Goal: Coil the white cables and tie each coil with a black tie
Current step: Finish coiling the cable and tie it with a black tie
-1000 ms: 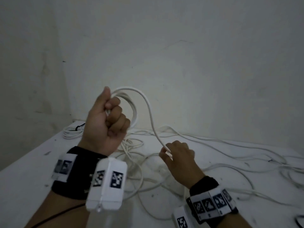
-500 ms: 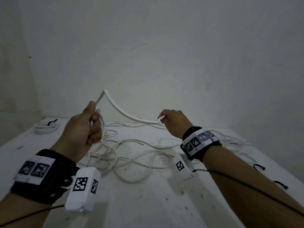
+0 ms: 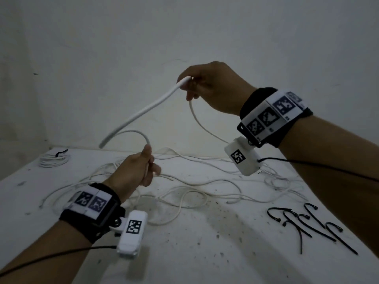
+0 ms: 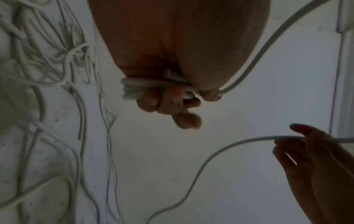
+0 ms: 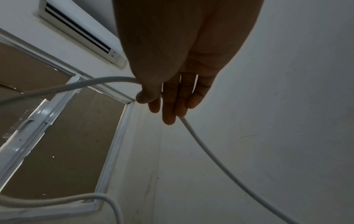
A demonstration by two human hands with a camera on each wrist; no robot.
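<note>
My left hand [image 3: 146,169] is low over the white table [image 3: 194,253] and grips a small bundle of white cable loops [image 4: 141,89] in its fist. One strand of the white cable [image 3: 143,111] arcs up from that hand to my right hand [image 3: 194,87], raised near the wall. The right hand [image 5: 164,98] pinches the strand between thumb and fingers, and the cable [image 5: 210,154] runs on down from the fingers toward the table. More loose white cable [image 3: 184,193] lies tangled on the table. Several black ties [image 3: 303,224] lie at the right.
A finished white coil [image 3: 53,159] with a black tie sits at the table's far left corner. The wall stands close behind the table. Wrist camera boxes [image 3: 133,232] and their black leads hang under both forearms. A window frame [image 5: 76,136] shows in the right wrist view.
My right hand has risen and drawn the strand up and to the right, away from the left hand. The left hand has dropped lower, still gripping its loops.
</note>
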